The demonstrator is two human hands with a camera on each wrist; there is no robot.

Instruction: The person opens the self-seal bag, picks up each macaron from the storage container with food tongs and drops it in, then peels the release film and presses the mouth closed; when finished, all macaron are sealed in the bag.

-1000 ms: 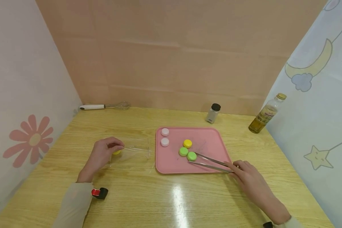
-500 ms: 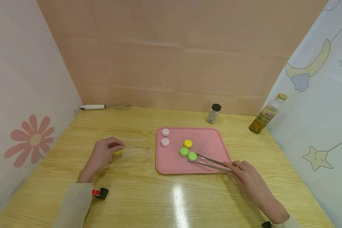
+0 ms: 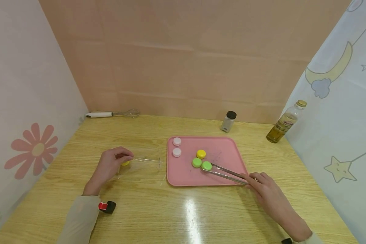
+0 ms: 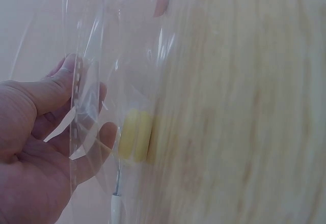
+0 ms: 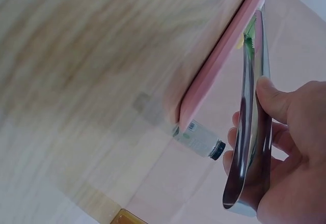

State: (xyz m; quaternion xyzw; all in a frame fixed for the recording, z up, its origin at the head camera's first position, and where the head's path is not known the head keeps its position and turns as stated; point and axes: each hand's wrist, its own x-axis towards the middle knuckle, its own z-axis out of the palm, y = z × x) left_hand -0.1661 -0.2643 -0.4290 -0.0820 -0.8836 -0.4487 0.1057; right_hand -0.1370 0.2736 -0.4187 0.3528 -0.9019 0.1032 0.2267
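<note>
My left hand (image 3: 113,162) pinches the edge of a clear plastic box (image 3: 146,162) lying on the table left of the tray. A yellow macaron (image 4: 135,136) is inside the clear plastic, partly covered by the hand in the head view. My right hand (image 3: 269,193) grips metal tongs (image 3: 227,175), whose tips stand on either side of a green macaron (image 3: 206,165) on the pink tray (image 3: 183,178). Beside it lie a second green macaron (image 3: 196,162) and another yellow macaron (image 3: 201,154). Two pale pink macarons (image 3: 177,152) sit along the tray's left side.
At the back left lies a whisk (image 3: 113,114) with a white handle. Behind the tray stands a small black-capped jar (image 3: 228,122). A glass bottle of amber liquid (image 3: 283,123) is at the back right by the patterned wall.
The tongs' tips have drawn closer round the nearer green macaron, which has shifted slightly right and away from me. My left hand stays in place on the plastic box.
</note>
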